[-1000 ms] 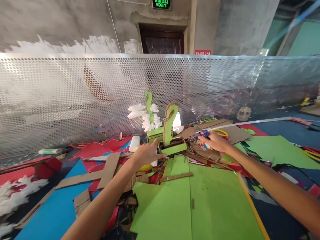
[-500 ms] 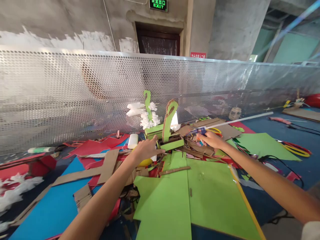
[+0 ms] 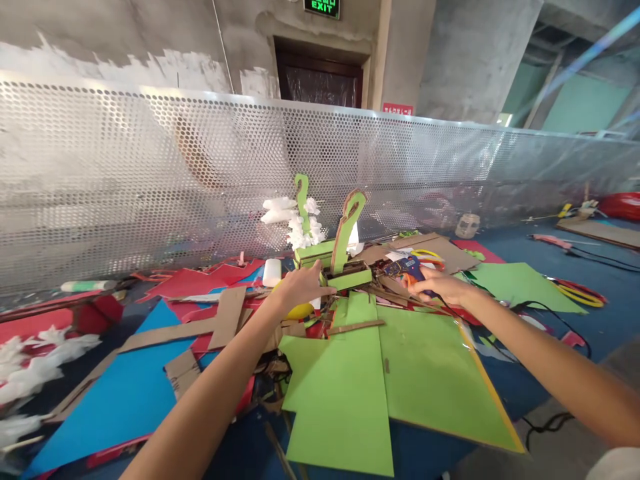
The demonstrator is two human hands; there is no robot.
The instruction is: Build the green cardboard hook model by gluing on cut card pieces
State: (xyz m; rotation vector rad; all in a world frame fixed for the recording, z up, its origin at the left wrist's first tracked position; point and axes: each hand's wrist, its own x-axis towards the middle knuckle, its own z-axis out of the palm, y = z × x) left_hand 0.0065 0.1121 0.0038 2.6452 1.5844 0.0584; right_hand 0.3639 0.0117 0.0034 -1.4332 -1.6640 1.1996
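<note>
The left hand (image 3: 300,287) reaches forward with the fingers stretched out and loose, gripping nothing; its fingertips touch the near edge of the green-covered cardboard model with two curved upright pieces (image 3: 334,257). A yellow rounded object (image 3: 300,311) shows just under that hand. The right hand (image 3: 443,287) lies palm down, fingers spread and released, on the scraps just right of the model. The blue and orange hot glue gun (image 3: 406,269) lies just beyond its fingertips, between the hand and the model; whether the fingers touch it cannot be told.

The model stands between the two hands, a little farther away than both, with white crumpled foam pieces (image 3: 295,223) fixed by its left upright. A white glue bottle (image 3: 272,272) lies to the left of the model. In front of the hands a large green sheet (image 3: 415,380) covers the surface, with brown cardboard strips (image 3: 220,327), a blue sheet (image 3: 115,407) and red scraps (image 3: 200,283) to the left. A perforated metal screen (image 3: 150,173) runs behind everything.
</note>
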